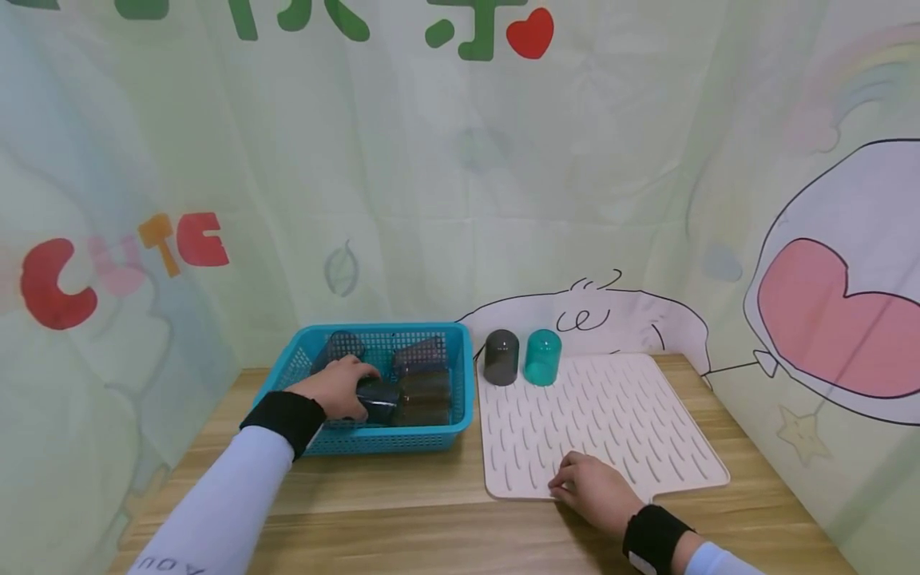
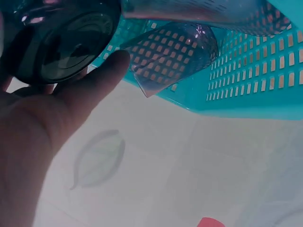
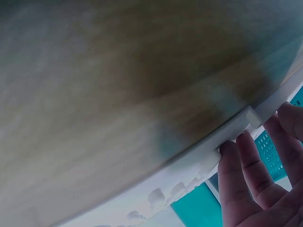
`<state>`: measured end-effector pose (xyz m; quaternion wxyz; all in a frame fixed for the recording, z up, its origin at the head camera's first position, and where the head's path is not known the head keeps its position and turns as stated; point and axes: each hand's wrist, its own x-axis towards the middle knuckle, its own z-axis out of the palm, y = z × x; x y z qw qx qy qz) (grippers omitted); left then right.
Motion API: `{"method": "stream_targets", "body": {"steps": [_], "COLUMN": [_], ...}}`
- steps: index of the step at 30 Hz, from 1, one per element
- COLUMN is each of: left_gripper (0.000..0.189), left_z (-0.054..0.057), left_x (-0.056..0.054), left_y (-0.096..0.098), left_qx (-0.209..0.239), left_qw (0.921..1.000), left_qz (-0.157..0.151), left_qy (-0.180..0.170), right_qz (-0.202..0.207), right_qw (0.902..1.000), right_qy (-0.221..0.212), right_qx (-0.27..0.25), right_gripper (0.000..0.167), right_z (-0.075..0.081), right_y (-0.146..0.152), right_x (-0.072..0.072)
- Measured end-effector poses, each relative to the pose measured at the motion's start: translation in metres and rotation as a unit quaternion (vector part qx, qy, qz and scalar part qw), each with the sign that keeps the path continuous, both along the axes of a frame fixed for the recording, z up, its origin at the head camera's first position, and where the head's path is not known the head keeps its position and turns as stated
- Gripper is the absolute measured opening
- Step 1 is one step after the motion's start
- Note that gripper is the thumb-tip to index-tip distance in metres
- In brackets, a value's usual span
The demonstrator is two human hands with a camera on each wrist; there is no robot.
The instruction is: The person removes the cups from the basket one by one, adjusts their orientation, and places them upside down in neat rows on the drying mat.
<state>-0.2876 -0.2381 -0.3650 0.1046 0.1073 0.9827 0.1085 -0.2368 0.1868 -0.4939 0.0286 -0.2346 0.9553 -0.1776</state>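
My left hand [image 1: 332,389] reaches into a blue plastic basket [image 1: 463,383] and grips a dark, see-through cup [image 1: 378,399]. The round base of this cup shows close up in the left wrist view, with thumb and fingers around its side. Beside it in the basket lies a brownish cup [image 1: 424,397] on its side, and a purple-tinted cup [image 2: 173,54] is behind. My right hand [image 1: 595,491] rests at the front edge of a pale ridged mat [image 1: 604,427], fingers loosely bent and touching the edge, holding nothing.
A dark grey cup [image 1: 501,358] and a teal cup [image 1: 542,358] stand upside down at the mat's back left. Basket and mat sit side by side on a wooden table [image 1: 402,511]. A printed cloth [image 1: 402,176] hangs behind and at both sides.
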Motion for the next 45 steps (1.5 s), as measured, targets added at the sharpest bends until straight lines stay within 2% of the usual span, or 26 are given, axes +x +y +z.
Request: {"method": "stream_targets", "body": {"steps": [7, 15, 30, 34, 45], "left_gripper": [0.067, 0.069, 0.075, 0.075, 0.067], "left_z": [0.001, 0.003, 0.001, 0.001, -0.002], "left_x": [0.002, 0.005, 0.013, 0.015, 0.022], "left_y": [-0.004, 0.002, 0.022, 0.030, 0.054], "left_qx": [0.028, 0.068, 0.138, 0.158, 0.199], "left_qw": [0.9995, 0.9959, 0.9884, 0.9859, 0.9788], "left_qz": [0.002, -0.024, -0.029, -0.022, -0.017], "left_qy": [0.012, 0.054, 0.057, 0.049, 0.048], "right_qz": [0.005, 0.006, 0.001, 0.002, 0.012], "right_qw": [1.0000, 0.9999, 1.0000, 1.0000, 0.9999], "right_qy": [0.008, 0.010, -0.008, -0.010, -0.011], "right_qx": [-0.003, 0.000, -0.001, 0.001, 0.004], "right_gripper": [0.008, 0.008, 0.005, 0.005, 0.004], "right_z": [0.002, 0.000, 0.007, 0.007, 0.010], "right_y": [0.000, 0.000, -0.002, -0.002, -0.001], "right_x": [0.001, 0.001, 0.003, 0.004, 0.005]}}
